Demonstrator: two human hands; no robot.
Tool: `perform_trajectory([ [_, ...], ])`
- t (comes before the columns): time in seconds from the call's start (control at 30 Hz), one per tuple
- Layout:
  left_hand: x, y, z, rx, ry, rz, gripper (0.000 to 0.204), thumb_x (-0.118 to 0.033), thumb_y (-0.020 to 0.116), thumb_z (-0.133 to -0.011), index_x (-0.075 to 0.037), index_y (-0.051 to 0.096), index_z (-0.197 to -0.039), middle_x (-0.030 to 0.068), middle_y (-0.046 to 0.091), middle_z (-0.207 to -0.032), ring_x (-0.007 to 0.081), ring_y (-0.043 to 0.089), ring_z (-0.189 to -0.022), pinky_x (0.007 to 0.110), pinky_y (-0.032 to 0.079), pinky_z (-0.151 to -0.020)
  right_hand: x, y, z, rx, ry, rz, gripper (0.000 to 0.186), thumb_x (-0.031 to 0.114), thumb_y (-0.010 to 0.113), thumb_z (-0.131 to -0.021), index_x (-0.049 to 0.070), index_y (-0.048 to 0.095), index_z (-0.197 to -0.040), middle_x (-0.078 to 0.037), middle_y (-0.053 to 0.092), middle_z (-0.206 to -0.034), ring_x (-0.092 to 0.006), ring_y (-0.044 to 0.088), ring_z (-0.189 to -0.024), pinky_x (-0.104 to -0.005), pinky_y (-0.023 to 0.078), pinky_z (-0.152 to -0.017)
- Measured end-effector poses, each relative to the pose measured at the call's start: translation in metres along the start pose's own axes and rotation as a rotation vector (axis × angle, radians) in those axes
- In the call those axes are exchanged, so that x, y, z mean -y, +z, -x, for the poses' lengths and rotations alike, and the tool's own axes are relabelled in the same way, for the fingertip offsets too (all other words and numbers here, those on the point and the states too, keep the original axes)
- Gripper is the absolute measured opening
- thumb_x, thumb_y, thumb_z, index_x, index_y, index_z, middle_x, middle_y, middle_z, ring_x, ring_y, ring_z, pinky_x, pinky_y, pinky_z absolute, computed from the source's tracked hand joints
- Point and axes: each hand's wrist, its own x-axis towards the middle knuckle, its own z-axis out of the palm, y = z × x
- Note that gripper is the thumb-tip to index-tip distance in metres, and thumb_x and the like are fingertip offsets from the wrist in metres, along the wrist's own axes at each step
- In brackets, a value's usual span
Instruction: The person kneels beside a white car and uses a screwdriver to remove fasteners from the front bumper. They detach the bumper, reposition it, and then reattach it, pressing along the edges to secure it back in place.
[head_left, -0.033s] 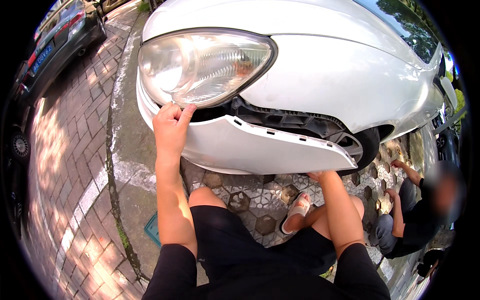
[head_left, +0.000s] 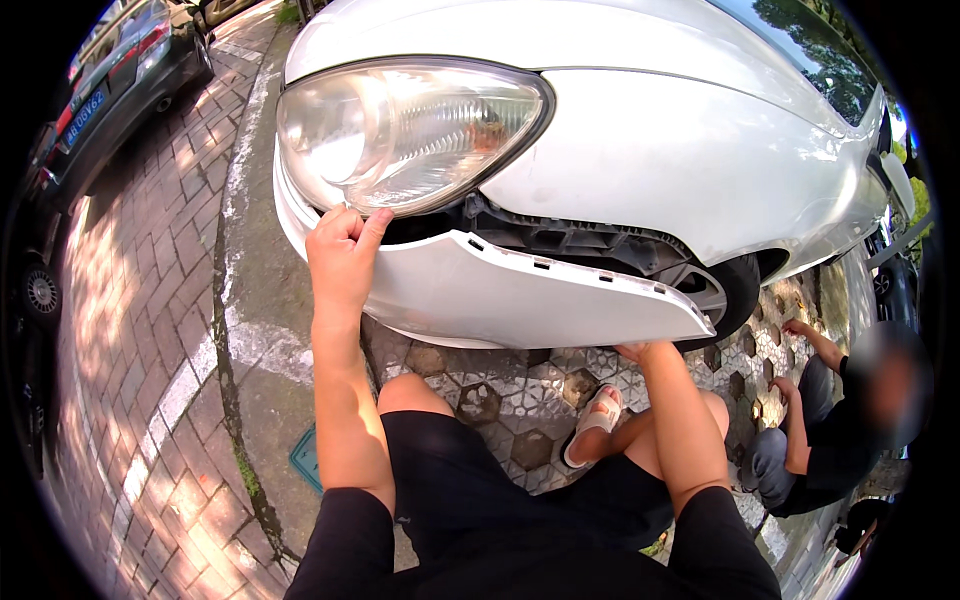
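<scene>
A white front bumper (head_left: 520,295) is partly detached from the white car, its upper edge with a row of small slots standing away from the fender (head_left: 640,150). My left hand (head_left: 343,250) is closed over the bumper's upper edge, just below the cloudy headlight (head_left: 410,130), thumb pointing up against the lamp's lower rim. Under the bumper's lower edge, near its wheel-side end, my right hand (head_left: 648,353) holds it from below; most of its fingers are hidden behind the panel. Through the gap a black bracket (head_left: 570,235) shows.
The front wheel (head_left: 735,295) is right behind the bumper's end. A person (head_left: 810,430) crouches at the right, hands near the wheel. A teal flat object (head_left: 306,458) lies left of my knees. Dark parked cars (head_left: 130,90) stand across the brick paving (head_left: 150,300).
</scene>
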Motion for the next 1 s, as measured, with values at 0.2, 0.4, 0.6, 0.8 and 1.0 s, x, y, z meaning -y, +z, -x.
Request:
perform_trajectory([
  [0.2, 0.0, -0.002, -0.001, 0.006, 0.0, -0.005, 0.05, -0.023, 0.079, -0.084, 0.002, 0.043, -0.059, 0.0077, 0.038, -0.058, 0.0206, 0.035, -0.055, 0.036, 0.03, -0.053, 0.037, 0.004, 0.009, -0.028, 0.042, -0.202, 0.036, 0.022, 0.045, -0.1, 0.005, 0.053, -0.13, -0.011, 0.057, -0.132, -0.0226, 0.056, -0.115, -0.0362, 0.046, -0.101],
  [0.4, -0.001, -0.002, -0.001, 0.019, 0.019, -0.029, 0.049, -0.022, 0.077, -0.087, 0.003, 0.042, -0.062, 0.0068, 0.038, -0.06, 0.0176, 0.034, -0.057, 0.034, 0.031, -0.053, -0.052, -0.001, -0.013, -0.019, -0.189, 0.289, 0.047, 0.034, 0.041, -0.101, 0.006, 0.049, -0.137, -0.012, 0.051, -0.142, -0.0254, 0.051, -0.122, -0.0357, 0.039, -0.107],
  [0.6, 0.0, -0.004, -0.001, 0.009, 0.01, -0.041, 0.049, -0.023, 0.077, -0.085, 0.002, 0.043, -0.061, 0.0081, 0.039, -0.059, 0.02, 0.035, -0.056, 0.036, 0.031, -0.053, 0.104, 0.011, 0.025, -0.02, 0.3, -0.841, 0.042, 0.032, 0.044, -0.099, 0.005, 0.054, -0.131, -0.01, 0.056, -0.134, -0.0227, 0.054, -0.116, -0.0338, 0.043, -0.102],
  [0.8, 0.0, -0.002, -0.001, 0.002, -0.002, -0.03, 0.05, -0.024, 0.078, -0.084, 0.002, 0.043, -0.059, 0.0086, 0.04, -0.058, 0.0218, 0.036, -0.055, 0.037, 0.031, -0.053, 0.054, 0.004, 0.015, 0.0, 0.17, -0.492, 0.046, 0.035, 0.043, -0.099, 0.006, 0.055, -0.133, -0.012, 0.056, -0.137, -0.0264, 0.053, -0.12, -0.0366, 0.041, -0.105],
  [1.0, -0.005, -0.001, -0.001, 0.007, -0.007, -0.02, 0.051, -0.024, 0.078, -0.084, 0.002, 0.043, -0.059, 0.0081, 0.04, -0.058, 0.0209, 0.035, -0.055, 0.036, 0.031, -0.053, -0.041, -0.006, -0.011, -0.04, -0.122, 0.252, 0.05, 0.039, 0.043, -0.098, 0.008, 0.055, -0.135, -0.014, 0.055, -0.141, -0.0301, 0.052, -0.124, -0.0394, 0.039, -0.107],
])
